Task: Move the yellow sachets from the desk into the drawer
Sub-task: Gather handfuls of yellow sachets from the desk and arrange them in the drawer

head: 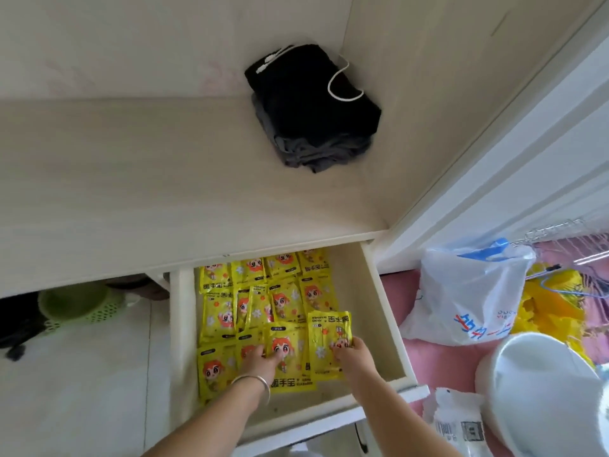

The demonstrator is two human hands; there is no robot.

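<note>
One open drawer [385,311] holds about fourteen yellow sachets [286,301] in rough rows; the exact count is unclear where they overlap. Two hands reach in, the left hand [258,359] and the right hand [354,356]. One bracelet [253,382]. On the bench [131,179], one pile of dark clothes [313,107]. One white plastic bag [468,291]. One green basket [79,300].

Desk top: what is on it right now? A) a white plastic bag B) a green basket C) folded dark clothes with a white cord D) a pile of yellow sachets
C: only folded dark clothes with a white cord lie on the desk; the yellow sachets lie in the drawer.
</note>
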